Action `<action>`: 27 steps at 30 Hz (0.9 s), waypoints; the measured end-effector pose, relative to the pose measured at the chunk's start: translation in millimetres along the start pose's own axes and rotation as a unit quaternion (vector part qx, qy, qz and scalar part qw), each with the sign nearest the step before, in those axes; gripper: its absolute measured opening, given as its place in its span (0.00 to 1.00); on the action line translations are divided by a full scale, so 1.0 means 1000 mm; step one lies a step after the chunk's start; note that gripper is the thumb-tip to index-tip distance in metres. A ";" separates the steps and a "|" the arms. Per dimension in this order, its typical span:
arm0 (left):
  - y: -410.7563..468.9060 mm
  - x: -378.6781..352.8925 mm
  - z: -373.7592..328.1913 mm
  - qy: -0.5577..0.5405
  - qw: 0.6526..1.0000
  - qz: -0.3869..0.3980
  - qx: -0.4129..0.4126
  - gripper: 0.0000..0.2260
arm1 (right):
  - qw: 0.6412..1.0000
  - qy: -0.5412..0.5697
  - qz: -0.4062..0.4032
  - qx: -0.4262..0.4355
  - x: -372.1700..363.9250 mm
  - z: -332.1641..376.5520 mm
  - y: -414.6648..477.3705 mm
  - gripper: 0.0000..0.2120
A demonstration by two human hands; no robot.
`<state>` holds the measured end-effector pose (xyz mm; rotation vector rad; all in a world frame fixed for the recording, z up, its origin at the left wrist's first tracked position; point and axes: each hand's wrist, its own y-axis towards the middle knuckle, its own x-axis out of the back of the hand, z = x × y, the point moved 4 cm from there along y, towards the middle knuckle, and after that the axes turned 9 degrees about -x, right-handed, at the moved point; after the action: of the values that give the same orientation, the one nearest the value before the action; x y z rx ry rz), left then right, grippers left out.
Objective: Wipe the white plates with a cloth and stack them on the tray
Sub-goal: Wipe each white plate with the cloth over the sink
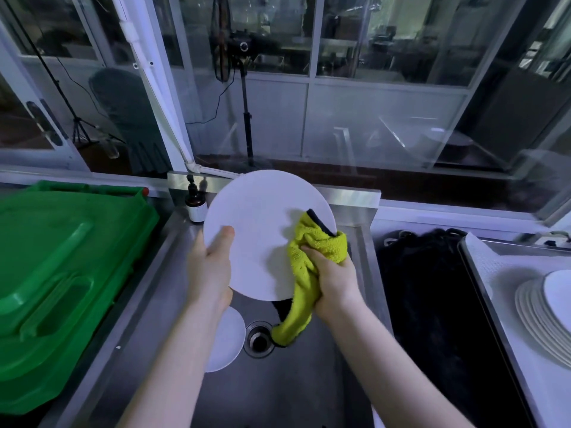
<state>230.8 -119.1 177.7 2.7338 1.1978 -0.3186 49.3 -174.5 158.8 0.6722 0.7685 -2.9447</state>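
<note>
Above the steel sink (pixel 309 381), my left hand (pixel 213 267) grips a white plate (pixel 259 223) by its left rim, thumb on the face, tilted toward me. My right hand (pixel 330 279) holds a bunched yellow-green cloth (pixel 312 245) against the plate's right side; the cloth's tail hangs down toward the drain (pixel 259 338). Another white plate (pixel 227 338) lies in the sink, partly hidden by my left forearm. At the far right a stack of white plates (pixel 543 313) sits on a tray (pixel 482 273).
A green bin lid (pixel 61 273) fills the left side. A brown pump bottle (pixel 195 202) stands at the sink's back left corner. A black mat (pixel 432 304) lies between sink and tray. Glass partitions and a stand rise behind the counter.
</note>
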 end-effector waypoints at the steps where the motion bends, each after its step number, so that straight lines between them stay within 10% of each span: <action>1: 0.004 0.003 -0.002 0.019 0.999 0.027 -0.010 0.08 | 1.000 -0.020 0.014 -0.005 0.002 0.009 0.001 0.16; 9: 0.034 -0.008 -0.032 0.207 0.918 0.338 -0.025 0.07 | 0.932 -0.298 0.207 0.013 -0.004 0.074 0.010 0.17; 20: -0.037 -0.028 0.008 -0.029 0.996 -0.075 -0.038 0.10 | 0.997 0.071 -0.014 -0.015 0.002 0.004 0.012 0.13; 27: 0.000 -0.001 -0.004 0.052 0.996 0.043 -0.064 0.08 | 0.999 -0.028 0.037 0.012 0.004 0.027 0.007 0.13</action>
<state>230.2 -119.0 182.0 2.7084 1.0808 -0.0871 35.7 -193.1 174.5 0.6030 0.6895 -2.8962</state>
